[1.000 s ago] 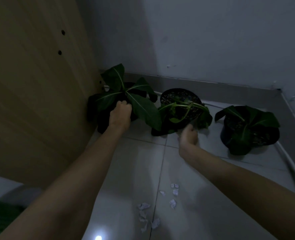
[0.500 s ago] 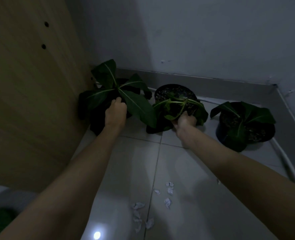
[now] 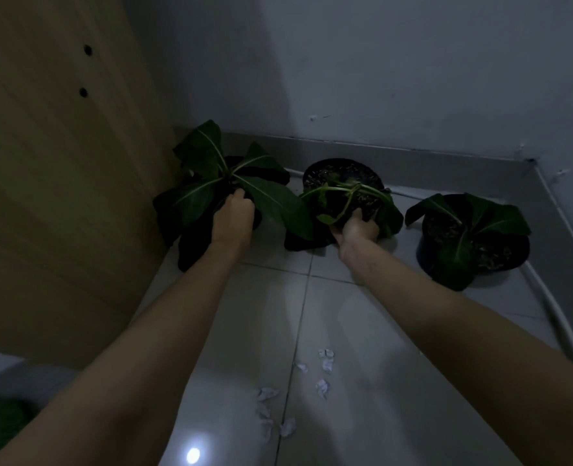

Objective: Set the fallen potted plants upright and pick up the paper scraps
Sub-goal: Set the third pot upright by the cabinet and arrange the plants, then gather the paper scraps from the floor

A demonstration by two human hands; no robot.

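Three potted plants in black pots stand along the wall on the tiled floor. My left hand (image 3: 233, 216) grips the left plant (image 3: 211, 183), a broad-leaved one beside the wooden panel; its pot is largely hidden by leaves. My right hand (image 3: 357, 230) is closed on the near rim of the middle pot (image 3: 342, 176), which tips toward me with its soil showing. The right plant (image 3: 473, 237) stands upright, untouched. Several crumpled white paper scraps (image 3: 323, 368) lie on the floor between my forearms, well short of the pots.
A tall wooden panel (image 3: 59, 196) closes off the left side. A grey wall with a skirting (image 3: 412, 159) runs behind the pots. A white pipe (image 3: 554, 307) runs along the right wall's base. A bright light spot (image 3: 193, 455) reflects on the near tiles.
My right hand reached forward from the open floor and took hold of the middle pot's near rim. My left hand has stayed on the left plant.
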